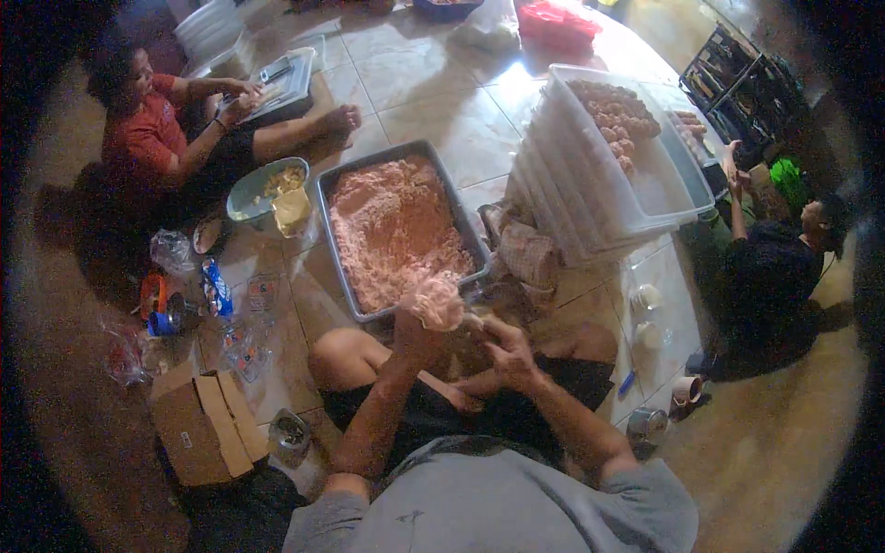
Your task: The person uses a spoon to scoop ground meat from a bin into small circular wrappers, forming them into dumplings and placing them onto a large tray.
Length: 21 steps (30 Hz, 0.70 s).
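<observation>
A lump of pink ground-meat paste (pixel 438 304) rests in my left hand (pixel 413 325), over the near edge of a grey rectangular tub (pixel 332 256). More of the same pink paste (pixel 394 214) fills the tub. My right hand (pixel 511 352) grips the handle of a metal utensil, probably a spoon (pixel 474 320), whose head meets the lump and is partly hidden. Left of the tub, a pale oval tray (pixel 242 197) holds yellowish pieces (pixel 285 181), with a pale yellow block (pixel 292 211) at its near edge.
Stacked translucent plastic bins (pixel 574 200) stand at right, the top one holding shaped meat pieces (pixel 615 114). A checked cloth (pixel 525 252) lies beside them. A cardboard box (pixel 200 428) and a glass dish (pixel 289 432) are near left. One person (pixel 148 138) sits at left, another (pixel 774 276) at right.
</observation>
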### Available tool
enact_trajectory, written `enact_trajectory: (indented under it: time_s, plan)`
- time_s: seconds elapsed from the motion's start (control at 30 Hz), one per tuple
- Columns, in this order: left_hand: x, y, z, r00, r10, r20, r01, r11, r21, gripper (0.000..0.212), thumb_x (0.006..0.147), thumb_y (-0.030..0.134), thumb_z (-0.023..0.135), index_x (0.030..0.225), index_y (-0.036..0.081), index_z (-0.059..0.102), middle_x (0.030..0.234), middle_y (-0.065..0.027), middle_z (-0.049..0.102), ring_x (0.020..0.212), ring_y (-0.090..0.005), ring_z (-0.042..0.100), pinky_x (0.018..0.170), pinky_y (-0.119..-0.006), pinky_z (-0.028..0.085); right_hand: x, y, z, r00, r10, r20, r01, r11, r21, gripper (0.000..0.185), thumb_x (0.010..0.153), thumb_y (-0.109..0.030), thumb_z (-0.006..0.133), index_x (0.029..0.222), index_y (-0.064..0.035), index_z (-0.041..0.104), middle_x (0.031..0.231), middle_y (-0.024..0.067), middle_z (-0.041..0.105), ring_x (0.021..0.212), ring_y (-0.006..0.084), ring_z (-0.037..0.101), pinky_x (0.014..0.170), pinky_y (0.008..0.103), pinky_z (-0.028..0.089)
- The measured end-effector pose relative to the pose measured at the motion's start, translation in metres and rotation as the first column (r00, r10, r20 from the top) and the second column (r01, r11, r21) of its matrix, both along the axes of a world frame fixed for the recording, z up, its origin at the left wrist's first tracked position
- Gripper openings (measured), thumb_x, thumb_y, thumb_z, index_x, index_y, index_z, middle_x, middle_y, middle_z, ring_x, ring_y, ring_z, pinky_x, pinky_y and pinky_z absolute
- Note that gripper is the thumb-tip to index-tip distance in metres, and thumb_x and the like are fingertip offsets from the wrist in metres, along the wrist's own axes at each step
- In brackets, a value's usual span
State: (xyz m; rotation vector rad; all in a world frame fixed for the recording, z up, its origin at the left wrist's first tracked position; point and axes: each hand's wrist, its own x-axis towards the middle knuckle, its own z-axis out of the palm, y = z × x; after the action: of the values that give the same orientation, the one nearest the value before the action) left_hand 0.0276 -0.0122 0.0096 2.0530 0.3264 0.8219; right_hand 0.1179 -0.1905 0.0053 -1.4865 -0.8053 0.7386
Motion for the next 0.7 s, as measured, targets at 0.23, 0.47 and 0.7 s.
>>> enact_trajectory:
  time_s: [0.23, 0.47, 0.7]
  plan:
    - [-0.016, 0.015, 0.016, 0.978, -0.045, -0.205, 0.077, 0.986, 0.149, 0.034, 0.08, 0.032, 0.081, 0.088, 0.003, 0.065, 0.093, -0.0133, 0.067, 0.085, -0.0337, 0.065, 0.073, -0.042, 0.052, 0.033, -0.006, 0.023, 0.958, 0.043, 0.285, 0.012, 0.982, -0.188, 0.026, 0.089, -0.002, 0.061, 0.115, -0.0014, 0.067, 0.111, 0.0091, 0.068, 0.099, 0.02, 0.064, 0.089, 0.031, 0.05]
    - [-0.02, 0.021, 0.015, 0.949, 0.006, -0.314, 0.07, 0.971, 0.229, 0.029, 0.081, 0.027, 0.081, 0.088, 0.006, 0.061, 0.085, -0.0073, 0.064, 0.081, -0.0254, 0.061, 0.071, -0.038, 0.05, 0.01, -0.013, 0.006, 0.964, 0.141, -0.225, -0.173, 0.977, -0.127, 0.024, 0.1, -0.01, 0.054, 0.119, -0.0009, 0.066, 0.113, 0.0044, 0.067, 0.109, 0.0139, 0.059, 0.098, 0.0286, 0.045]
    - [-0.034, 0.02, 0.002, 0.993, -0.079, -0.086, 0.061, 0.979, -0.195, 0.03, 0.085, 0.026, 0.077, 0.099, 0.003, 0.063, 0.098, -0.0139, 0.065, 0.086, -0.034, 0.063, 0.078, -0.043, 0.05, 0.004, -0.016, -0.02, 0.973, 0.097, -0.212, -0.132, 0.978, -0.159, 0.024, 0.1, -0.008, 0.052, 0.12, -0.0009, 0.065, 0.113, 0.0026, 0.065, 0.106, 0.0116, 0.057, 0.097, 0.0277, 0.044]
